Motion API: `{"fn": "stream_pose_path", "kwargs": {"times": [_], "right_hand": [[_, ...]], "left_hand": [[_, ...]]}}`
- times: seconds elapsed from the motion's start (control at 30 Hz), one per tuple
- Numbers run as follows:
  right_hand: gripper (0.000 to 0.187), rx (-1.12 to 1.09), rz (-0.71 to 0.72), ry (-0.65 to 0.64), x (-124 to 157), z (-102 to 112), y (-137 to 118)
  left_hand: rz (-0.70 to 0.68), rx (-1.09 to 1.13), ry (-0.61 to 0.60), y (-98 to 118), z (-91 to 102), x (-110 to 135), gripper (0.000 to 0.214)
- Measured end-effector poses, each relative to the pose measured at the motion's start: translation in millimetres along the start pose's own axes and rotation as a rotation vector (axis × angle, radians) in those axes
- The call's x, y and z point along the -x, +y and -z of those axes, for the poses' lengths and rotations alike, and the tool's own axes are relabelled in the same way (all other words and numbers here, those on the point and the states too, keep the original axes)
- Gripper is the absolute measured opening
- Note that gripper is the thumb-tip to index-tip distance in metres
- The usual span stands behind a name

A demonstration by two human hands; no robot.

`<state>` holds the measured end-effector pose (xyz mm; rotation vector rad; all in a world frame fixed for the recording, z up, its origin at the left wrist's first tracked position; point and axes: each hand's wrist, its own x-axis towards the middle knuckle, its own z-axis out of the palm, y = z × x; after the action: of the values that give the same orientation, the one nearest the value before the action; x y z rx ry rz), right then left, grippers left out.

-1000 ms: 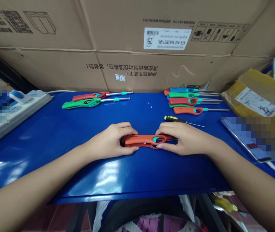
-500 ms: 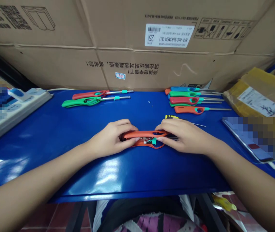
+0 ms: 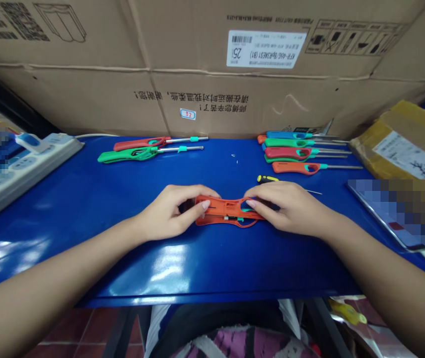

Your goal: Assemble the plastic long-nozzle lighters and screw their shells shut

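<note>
The left hand and right hand each pinched one end of the orange lighter lying mid-counter, likely keeping its opened shell steady, fingers curled around it.

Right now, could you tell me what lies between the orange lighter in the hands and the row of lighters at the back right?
In the head view, a yellow-and-black screwdriver lies between the orange lighter and the row of lighters.

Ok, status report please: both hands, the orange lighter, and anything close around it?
Left hand and right hand both grip orange lighter on blue table. Shell open, insides showing. Screwdriver just behind right hand.
</note>
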<state>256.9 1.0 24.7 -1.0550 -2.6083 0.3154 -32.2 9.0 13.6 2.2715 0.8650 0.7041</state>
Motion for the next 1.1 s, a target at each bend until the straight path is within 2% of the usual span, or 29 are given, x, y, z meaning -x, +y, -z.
{"fn": "stream_pose_path", "kwargs": {"times": [0.2, 0.3, 0.4, 0.47, 0.57, 0.7, 0.83, 0.93, 1.1], "right_hand": [[0.034, -0.112, 0.179, -0.142, -0.5, 3.2, -7.0], [0.034, -0.081, 0.195, -0.217, -0.4, 2.0, -8.9], [0.034, -0.044, 0.185, -0.250, 0.1, 0.5, -7.0], [0.035, -0.017, 0.171, -0.243, 0.4, 0.3, -5.4], [0.035, -0.013, 0.140, -0.180, 0.1, 0.1, -4.9], [0.014, 0.015, 0.028, -0.028, -2.1, -2.7, -5.9], [0.012, -0.008, 0.001, -0.014, -5.3, -8.4, -3.8], [0.008, -0.065, 0.015, -0.004, -7.2, -12.6, -1.4], [0.011, -0.063, 0.007, 0.010, -8.0, -14.9, 1.1]], "left_hand": [[-0.282, -0.056, -0.181, 3.5, 3.6, 0.9, 0.024], [-0.326, -0.104, -0.257, 4.9, 2.9, 0.7, 0.021], [-0.326, -0.125, -0.282, 3.0, 1.4, 0.0, 0.018], [-0.327, -0.127, -0.256, -0.5, 0.1, -0.5, 0.018], [-0.315, -0.122, -0.152, -5.6, -2.0, -1.0, 0.017], [-0.160, -0.200, 0.007, -7.0, -3.2, -2.1, 0.022], [-0.070, -0.222, 0.001, -8.7, -5.3, -5.0, 0.020], [-0.056, -0.191, -0.013, -12.4, -8.6, -6.9, 0.019], [-0.054, -0.208, 0.030, -16.2, -12.5, -6.5, 0.020]]}}
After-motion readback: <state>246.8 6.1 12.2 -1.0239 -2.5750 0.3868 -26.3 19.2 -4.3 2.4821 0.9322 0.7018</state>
